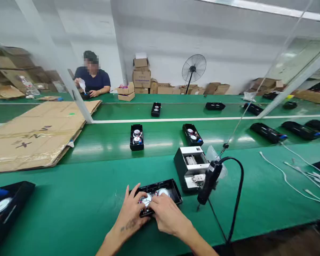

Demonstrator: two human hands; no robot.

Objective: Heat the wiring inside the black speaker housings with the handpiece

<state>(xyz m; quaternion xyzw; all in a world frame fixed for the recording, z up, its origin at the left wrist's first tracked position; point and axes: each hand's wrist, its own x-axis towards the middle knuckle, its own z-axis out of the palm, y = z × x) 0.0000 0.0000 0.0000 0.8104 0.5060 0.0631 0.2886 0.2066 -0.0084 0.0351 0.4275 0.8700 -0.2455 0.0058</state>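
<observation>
A black plastic housing with two round silver speaker units lies on the green bench in front of me. My left hand rests on its near left end, fingers spread over the left speaker. My right hand presses on the near edge beside it, fingers curled onto the housing. A black electric screwdriver hangs on a cable just right of the housing, tip down. Behind it sits a black box with a white and grey insert.
Similar black housings stand on the green conveyor beyond. A flat cardboard sheet lies left, another black unit at the near left. White cables trail right. A seated person works across the line.
</observation>
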